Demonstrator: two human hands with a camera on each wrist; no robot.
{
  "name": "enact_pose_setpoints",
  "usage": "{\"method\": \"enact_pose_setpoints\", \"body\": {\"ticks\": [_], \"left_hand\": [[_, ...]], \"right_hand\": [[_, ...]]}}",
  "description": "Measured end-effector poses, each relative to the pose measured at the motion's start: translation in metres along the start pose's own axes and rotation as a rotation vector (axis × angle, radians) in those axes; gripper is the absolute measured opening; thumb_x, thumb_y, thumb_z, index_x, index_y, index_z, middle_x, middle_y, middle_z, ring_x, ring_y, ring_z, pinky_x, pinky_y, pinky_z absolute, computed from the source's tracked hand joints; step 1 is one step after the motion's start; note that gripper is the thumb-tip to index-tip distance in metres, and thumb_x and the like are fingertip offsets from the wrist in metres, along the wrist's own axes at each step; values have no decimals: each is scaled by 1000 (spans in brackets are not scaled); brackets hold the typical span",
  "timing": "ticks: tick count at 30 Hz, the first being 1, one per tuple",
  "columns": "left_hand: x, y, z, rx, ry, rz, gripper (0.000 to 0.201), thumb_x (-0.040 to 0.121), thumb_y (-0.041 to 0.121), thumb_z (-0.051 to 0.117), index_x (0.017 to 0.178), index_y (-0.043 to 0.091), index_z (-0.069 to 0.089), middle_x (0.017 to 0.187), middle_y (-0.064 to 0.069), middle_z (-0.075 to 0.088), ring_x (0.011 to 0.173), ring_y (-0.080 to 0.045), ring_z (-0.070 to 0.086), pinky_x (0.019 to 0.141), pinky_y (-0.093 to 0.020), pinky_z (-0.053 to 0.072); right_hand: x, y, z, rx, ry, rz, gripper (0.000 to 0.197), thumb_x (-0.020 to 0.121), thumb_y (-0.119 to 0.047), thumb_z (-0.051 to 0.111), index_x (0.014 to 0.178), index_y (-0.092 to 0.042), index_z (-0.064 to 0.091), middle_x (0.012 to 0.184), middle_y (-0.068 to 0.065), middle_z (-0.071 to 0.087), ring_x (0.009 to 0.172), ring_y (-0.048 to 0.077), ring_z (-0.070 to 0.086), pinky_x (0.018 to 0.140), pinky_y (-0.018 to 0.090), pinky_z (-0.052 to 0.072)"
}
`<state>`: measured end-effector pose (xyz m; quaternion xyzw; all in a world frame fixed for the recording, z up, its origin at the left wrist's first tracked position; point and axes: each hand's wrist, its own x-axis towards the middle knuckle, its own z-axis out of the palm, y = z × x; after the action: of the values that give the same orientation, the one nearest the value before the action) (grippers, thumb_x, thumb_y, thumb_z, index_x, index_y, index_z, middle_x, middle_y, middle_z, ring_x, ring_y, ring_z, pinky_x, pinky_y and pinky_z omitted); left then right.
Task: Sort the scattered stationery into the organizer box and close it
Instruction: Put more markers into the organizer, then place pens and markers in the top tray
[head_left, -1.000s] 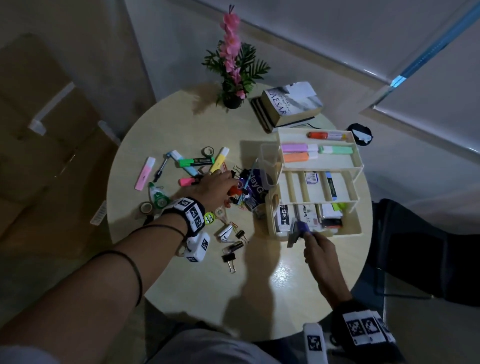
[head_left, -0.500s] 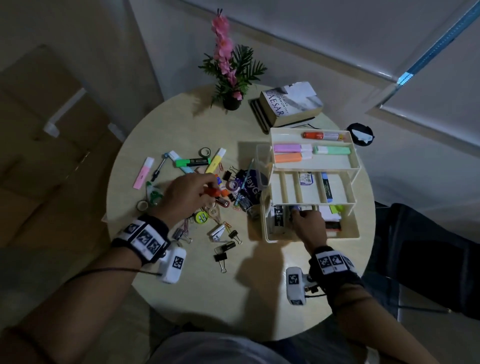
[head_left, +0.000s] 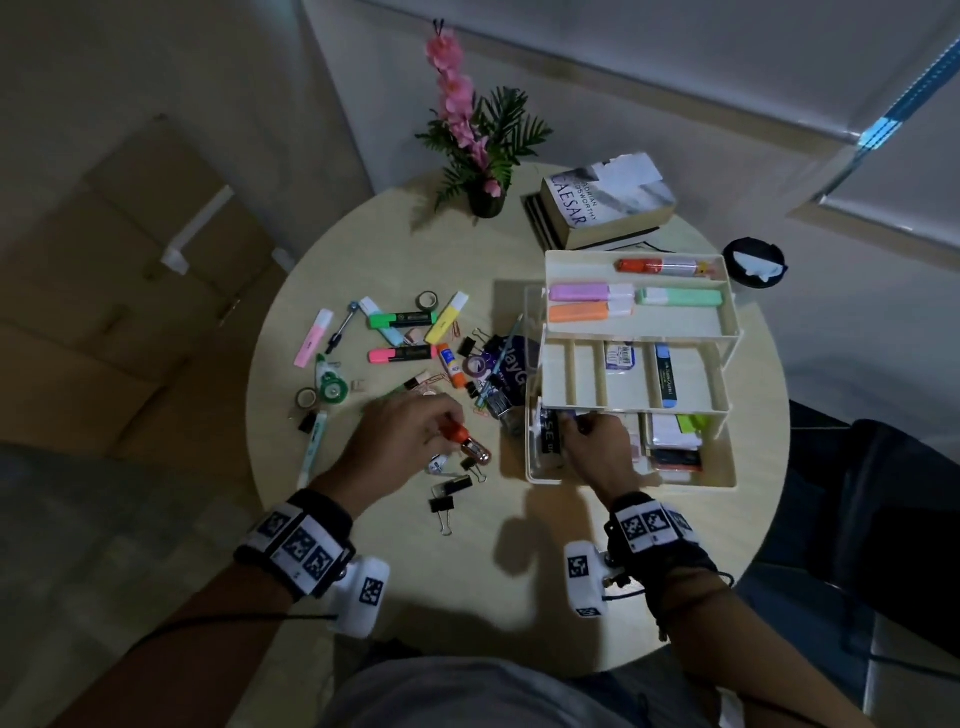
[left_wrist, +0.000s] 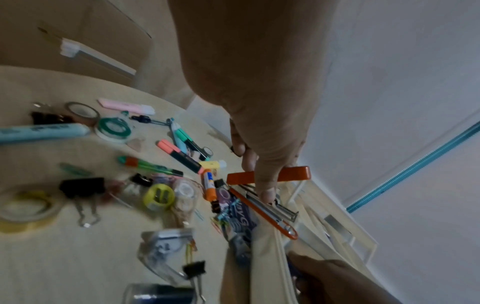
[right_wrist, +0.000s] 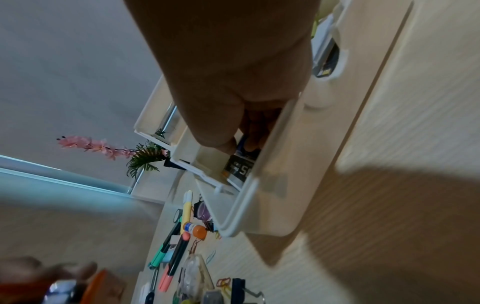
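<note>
While the left hand (head_left: 400, 447) has its grip pinched round the orange stapler (left_wrist: 267, 176), held just above the clutter on the table (head_left: 395, 561), the right hand (head_left: 597, 452) is down in the box (head_left: 722, 480) bottom tray, fingers curled on something small and purple, can't tell what. Risk imo: stapler hangs open, so it could snag the tray edge or slip out onto the binder clips (head_left: 444, 506)

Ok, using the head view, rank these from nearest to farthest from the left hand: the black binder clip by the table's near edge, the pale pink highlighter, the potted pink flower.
From the left hand:
1. Black binder clip, just right of the wrist, toward the near edge.
2. Pale pink highlighter, far left of the scatter.
3. Potted pink flower, at the table's far edge.
</note>
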<state>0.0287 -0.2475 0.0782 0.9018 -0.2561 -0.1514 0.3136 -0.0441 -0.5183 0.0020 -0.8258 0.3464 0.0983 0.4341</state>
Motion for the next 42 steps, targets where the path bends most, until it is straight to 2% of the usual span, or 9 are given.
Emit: {"method": "enact_pose_setpoints", "body": {"ticks": [4, 10, 13, 17, 22, 27, 30, 33, 42], "left_hand": [[8, 37, 27, 19, 53, 135, 41, 75, 6, 90, 107, 28, 75, 96, 9, 75, 87, -11, 68, 72, -37, 61], [23, 88, 76, 55, 17, 351, 46, 72, -1, 85, 111, 22, 77, 105, 5, 78, 94, -17, 67, 78, -24, 49], [33, 102, 104, 46, -50, 345, 46, 78, 1, 79, 119, 22, 73, 106, 0, 77, 96, -23, 66, 81, -36, 56], [42, 121, 125, 35, -71, 287, 43, 83, 14, 81, 121, 27, 63, 104, -2, 70, 94, -26, 66, 72, -33, 53], [47, 122, 140, 32, -2, 268, 37, 82, 12, 83, 114, 25, 68, 102, -1, 66, 91, -24, 65, 68, -29, 47], [45, 103, 144, -75, 77, 224, 30, 85, 8, 82, 111, 16, 70, 118, 1, 71, 109, -17, 66, 91, -34, 57], [40, 83, 144, -5, 93, 195, 15, 95, 13, 74, 109, 14, 73, 112, 0, 72, 103, -16, 65, 87, -36, 56], [29, 67, 143, 19, 89, 204, 11, 98, 11, 69, 108, 12, 74, 110, 0, 73, 101, -18, 65, 85, -36, 54], [-3, 35, 121, -80, 70, 172, 12, 100, 13, 67, 107, 14, 77, 130, 1, 70, 120, -12, 65, 102, -25, 49]], "right_hand": [[-3, 8, -16, -54, -90, -60, 43, 102, -40, 63, 67, -15, 68, 60, -2, 64, 60, 14, 62, 50, 24, 36], [-32, 23, -69, 253, -118, -169, 13, 99, -18, 68, 89, -14, 76, 78, 2, 74, 74, 10, 68, 72, 25, 53], [-59, 13, -95, 421, -231, -235, 10, 99, -11, 68, 97, -9, 77, 80, 12, 74, 69, 10, 65, 65, 17, 51], [-54, 25, -107, 350, -188, -304, 10, 92, -25, 80, 88, -16, 81, 70, 18, 72, 61, 17, 61, 64, 29, 51], [-41, 35, -108, 463, -193, -196, 5, 87, -11, 84, 91, -10, 82, 74, 23, 74, 59, 17, 62, 65, 32, 56], [-27, 38, -99, 715, -237, 67, 9, 92, 0, 73, 90, 7, 78, 72, 25, 69, 59, 25, 62, 70, 38, 60], [-16, 40, -88, 803, -179, 190, 16, 98, -2, 66, 94, 11, 75, 73, 21, 69, 67, 28, 63, 76, 39, 61], [-5, 39, -74, 883, -154, 271, 17, 101, -2, 62, 103, 13, 70, 79, 22, 70, 67, 26, 65, 64, 30, 61], [11, 29, -31, 803, -101, 259, 20, 99, 4, 62, 82, -3, 68, 77, 18, 70, 60, 20, 67, 59, 28, 56]]}}
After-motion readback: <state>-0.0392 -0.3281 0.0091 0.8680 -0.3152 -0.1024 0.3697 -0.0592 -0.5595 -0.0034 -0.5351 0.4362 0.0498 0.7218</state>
